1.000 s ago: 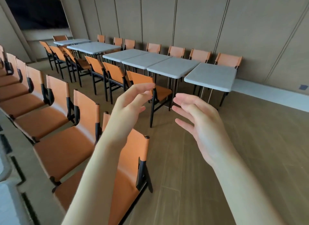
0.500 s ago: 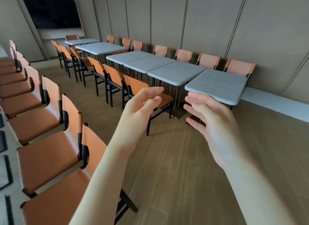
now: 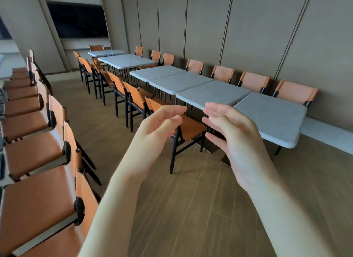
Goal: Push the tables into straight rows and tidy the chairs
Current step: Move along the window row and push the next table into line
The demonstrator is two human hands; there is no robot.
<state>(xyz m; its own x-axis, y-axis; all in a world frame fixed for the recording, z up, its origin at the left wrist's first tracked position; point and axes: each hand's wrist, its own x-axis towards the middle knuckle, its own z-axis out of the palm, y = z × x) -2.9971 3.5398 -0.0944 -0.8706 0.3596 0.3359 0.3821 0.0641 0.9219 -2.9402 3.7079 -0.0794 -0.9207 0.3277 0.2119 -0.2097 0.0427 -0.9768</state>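
Closer now, you've stepped up on the long row of grey square-topped tables [image 3: 212,93], whose near end table [image 3: 275,117] sits slightly askew from its neighbour. Orange leather chairs with black frames [image 3: 254,80] line the wall side; one orange chair [image 3: 189,128] stands pulled out at the near corner. Your left hand [image 3: 158,128] and right hand [image 3: 235,134] hover in front of you, fingers loose and relaxed, gripping nothing, both short of the tabletop.

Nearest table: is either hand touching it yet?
No. Both the left hand and right hand hang open in the air short of the nearest table.
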